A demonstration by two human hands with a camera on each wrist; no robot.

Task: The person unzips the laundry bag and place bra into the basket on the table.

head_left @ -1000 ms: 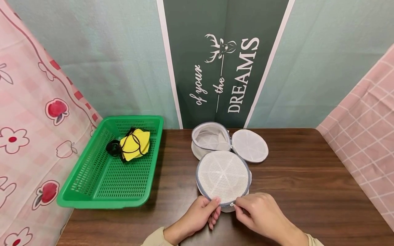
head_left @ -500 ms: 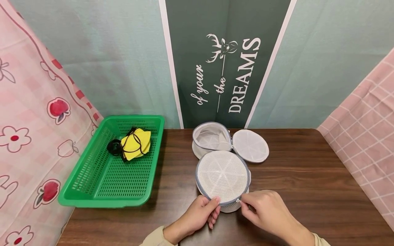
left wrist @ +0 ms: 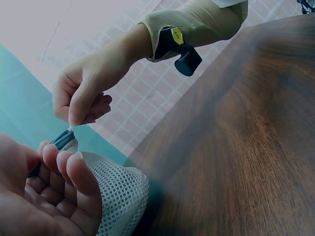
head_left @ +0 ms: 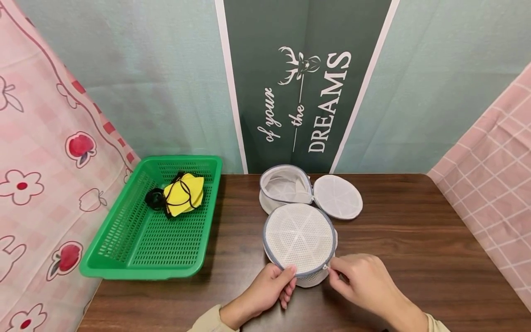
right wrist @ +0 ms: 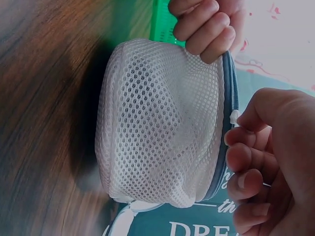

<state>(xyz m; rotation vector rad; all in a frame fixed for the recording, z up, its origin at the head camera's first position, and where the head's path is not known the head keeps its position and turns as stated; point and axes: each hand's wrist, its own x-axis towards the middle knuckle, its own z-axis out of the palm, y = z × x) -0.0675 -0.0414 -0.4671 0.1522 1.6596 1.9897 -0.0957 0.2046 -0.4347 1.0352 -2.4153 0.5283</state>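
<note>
A round white mesh laundry bag [head_left: 299, 237] with a grey zipped rim stands near the front of the table, its flat lid lying over the top. My left hand [head_left: 271, 287] grips the front of the rim, thumb on the lid and fingers curled below. At the rim's front right, my right hand [head_left: 362, 281] pinches the white zipper pull [right wrist: 235, 116] between thumb and index finger. The right wrist view shows the bag's mesh side wall, slightly dented. Behind it stands a second mesh bag [head_left: 274, 206], unzipped, its round lid [head_left: 338, 197] folded out to the right.
On the left of the brown wooden table [head_left: 415, 240] sits a green plastic basket [head_left: 201, 240]. Inside it lie a yellow item [head_left: 182, 198] with black cords and a black bundle [head_left: 155, 199]. Printed cloths [head_left: 178, 83] hang around the table's back and sides.
My right hand has moved the zipper pull along the rim, rightward and slightly away from me. The left hand keeps its grip at the front of the bag.
</note>
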